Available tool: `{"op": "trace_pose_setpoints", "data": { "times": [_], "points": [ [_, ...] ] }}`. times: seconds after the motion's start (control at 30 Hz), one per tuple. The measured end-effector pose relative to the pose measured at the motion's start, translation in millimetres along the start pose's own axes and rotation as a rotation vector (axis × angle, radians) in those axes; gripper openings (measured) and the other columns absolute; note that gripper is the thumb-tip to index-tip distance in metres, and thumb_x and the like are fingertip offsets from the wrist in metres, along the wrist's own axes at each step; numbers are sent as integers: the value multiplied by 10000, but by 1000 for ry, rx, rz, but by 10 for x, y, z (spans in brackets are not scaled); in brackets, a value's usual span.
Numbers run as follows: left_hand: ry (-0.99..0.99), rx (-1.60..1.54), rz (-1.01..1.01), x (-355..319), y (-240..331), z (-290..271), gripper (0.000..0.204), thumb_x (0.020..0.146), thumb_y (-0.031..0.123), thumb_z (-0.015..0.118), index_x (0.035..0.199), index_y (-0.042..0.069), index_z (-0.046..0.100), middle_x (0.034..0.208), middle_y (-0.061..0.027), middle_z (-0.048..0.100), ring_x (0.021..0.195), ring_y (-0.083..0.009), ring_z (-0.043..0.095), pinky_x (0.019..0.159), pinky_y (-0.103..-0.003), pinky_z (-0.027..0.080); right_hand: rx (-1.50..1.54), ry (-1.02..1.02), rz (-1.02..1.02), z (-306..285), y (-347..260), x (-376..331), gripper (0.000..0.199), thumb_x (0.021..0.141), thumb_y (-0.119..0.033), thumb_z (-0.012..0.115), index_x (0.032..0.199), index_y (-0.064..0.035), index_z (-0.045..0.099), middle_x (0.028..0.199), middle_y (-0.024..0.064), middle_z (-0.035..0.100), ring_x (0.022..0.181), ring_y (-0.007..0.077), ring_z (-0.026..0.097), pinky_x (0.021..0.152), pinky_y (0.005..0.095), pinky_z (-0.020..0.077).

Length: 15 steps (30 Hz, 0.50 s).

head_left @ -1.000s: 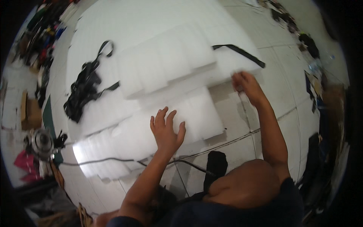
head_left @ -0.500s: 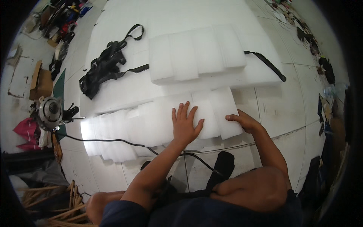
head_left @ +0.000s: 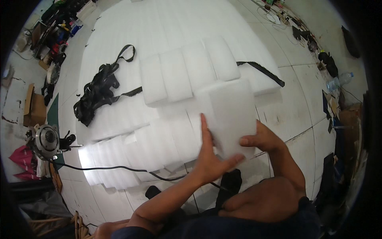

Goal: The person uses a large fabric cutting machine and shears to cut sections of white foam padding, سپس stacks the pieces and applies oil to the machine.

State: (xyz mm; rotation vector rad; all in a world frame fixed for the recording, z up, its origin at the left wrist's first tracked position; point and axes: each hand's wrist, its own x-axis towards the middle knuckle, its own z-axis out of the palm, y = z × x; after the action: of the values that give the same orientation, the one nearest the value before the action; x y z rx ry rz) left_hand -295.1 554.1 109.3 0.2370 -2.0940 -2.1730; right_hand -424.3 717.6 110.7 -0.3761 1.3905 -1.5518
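Note:
A white foam block (head_left: 232, 115) is tilted up between my two hands. My left hand (head_left: 211, 161) presses along its left side, fingers stretched and thumb near its lower edge. On the other side, my right hand (head_left: 264, 137) grips the block with the thumb on its near face. Just left lies a row of similar white foam blocks (head_left: 159, 137) on the tiled floor. Beyond them, another group of foam blocks (head_left: 171, 75) rests on a large white foam slab (head_left: 123, 32), over a black strap (head_left: 262, 72).
A tangle of black strapping (head_left: 97, 91) lies on the slab's left part. Left of the row stands a round metal device (head_left: 47, 140), with a black cable (head_left: 103, 168) crossing in front of the blocks. A cardboard box (head_left: 35, 107) and a plastic bottle (head_left: 340, 81) sit farther out.
The end block of the near row has been lifted and tilted up in both hands. My left hand has moved from the row's top to that block's side. The view has shifted.

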Motion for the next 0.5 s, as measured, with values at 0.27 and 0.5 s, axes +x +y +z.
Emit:
{"op": "trace_pose_setpoints", "data": {
  "times": [0.27, 0.5],
  "points": [
    [349, -84, -212, 220, 644, -1150, 739, 818, 156, 699, 1426, -24, 318, 1231, -184, 554, 1123, -288, 582, 991, -424, 468, 23, -45, -278, 166, 45, 469, 1038, 788, -559, 745, 1494, -11, 219, 1425, 205, 393, 1280, 291, 448, 1025, 419, 414],
    [326, -204, -219, 962, 795, -2315, 499, 892, 324, 583, 1261, -7, 519, 1170, -161, 609, 1096, -301, 596, 963, -442, 469, -392, 208, 310, -152, 1133, 734, 1177, 722, -636, 757, 1499, 30, 175, 1420, 325, 365, 1302, 400, 428, 1036, 480, 401]
  ]
}}
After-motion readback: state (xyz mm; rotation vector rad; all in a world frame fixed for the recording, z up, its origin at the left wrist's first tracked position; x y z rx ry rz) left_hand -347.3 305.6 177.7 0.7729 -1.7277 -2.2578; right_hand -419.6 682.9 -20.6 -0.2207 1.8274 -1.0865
